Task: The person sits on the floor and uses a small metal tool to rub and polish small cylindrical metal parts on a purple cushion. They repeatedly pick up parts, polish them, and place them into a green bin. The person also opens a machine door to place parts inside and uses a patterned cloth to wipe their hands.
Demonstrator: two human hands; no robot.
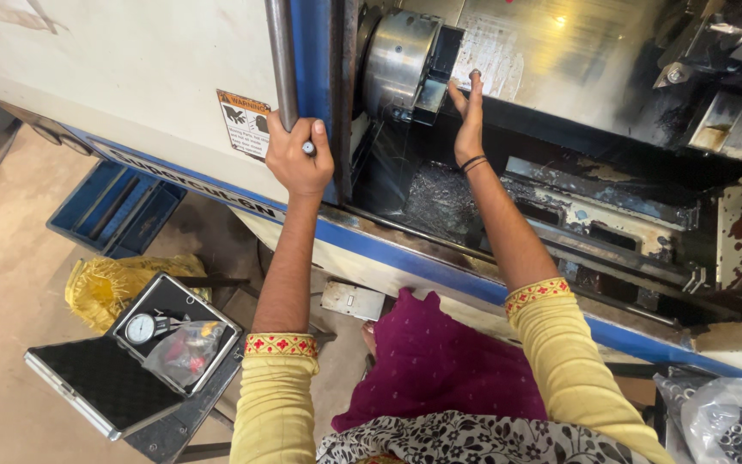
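Seen from the head camera, a person in yellow sleeves stands at a lathe, the left hand (299, 157) closed in a fist around the vertical steel door handle (282, 60) on the blue-edged sliding door (313, 51). The right hand (469, 116) reaches inside the enclosure with fingers extended and open, its fingertips pressing a small metal workpiece (475, 75) just beside the jaws of the round steel chuck (397, 62). Below left, an open black case (135, 357) holding a dial gauge (140, 328) sits near a yellow sack (113, 288) and a blue tray (118, 210).
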